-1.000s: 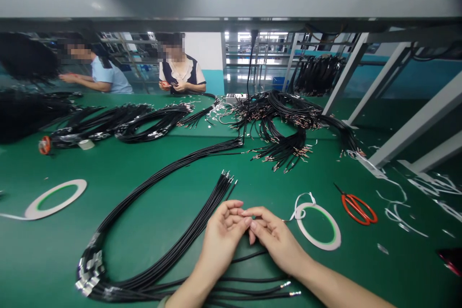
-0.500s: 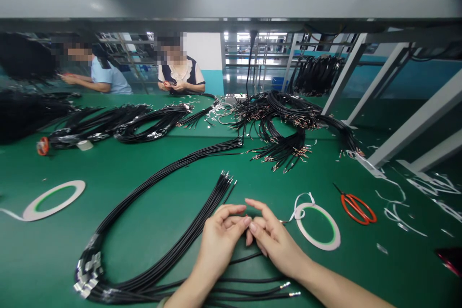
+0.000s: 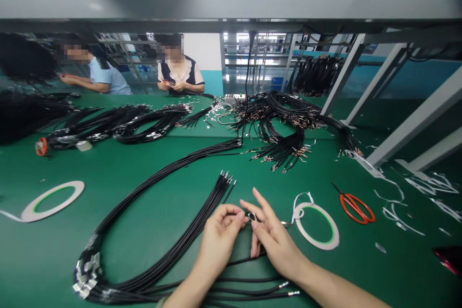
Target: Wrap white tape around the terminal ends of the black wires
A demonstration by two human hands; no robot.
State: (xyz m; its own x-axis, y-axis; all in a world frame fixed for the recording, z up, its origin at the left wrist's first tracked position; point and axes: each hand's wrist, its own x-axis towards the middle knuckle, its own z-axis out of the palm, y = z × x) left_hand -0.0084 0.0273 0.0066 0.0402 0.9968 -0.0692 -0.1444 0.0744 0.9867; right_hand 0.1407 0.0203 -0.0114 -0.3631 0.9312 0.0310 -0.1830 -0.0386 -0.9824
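My left hand (image 3: pixel 222 233) is closed, thumb and fingertips pinching a short stretch of black cable (image 3: pixel 247 215). Just right of those fingertips a small shiny loop of tape (image 3: pixel 252 217) sits by the thumb tip of my right hand (image 3: pixel 270 236). The upper fingers of that hand are raised and spread; its lower ones curl down. From behind it a narrow strip runs to the tape roll (image 3: pixel 335 238), a flat white ring with a green inner edge. Partly hidden by my hands, a bundle of black cables (image 3: pixel 180 245) curves across the table, silver-wrapped at its left bend.
Orange-handled scissors (image 3: pixel 357 209) lie right of the roll, near white tape scraps (image 3: pixel 400 211). A second tape roll (image 3: pixel 27 214) is at left. Coiled cables (image 3: pixel 285 115) cover the back. Grey metal legs (image 3: pixel 415 120) stand at right, and two people sit across the table.
My right hand's upper fingers have lifted and spread, and the hands have drawn slightly apart. The cable piece and small shiny loop between them now show. The cable bundle stays put.
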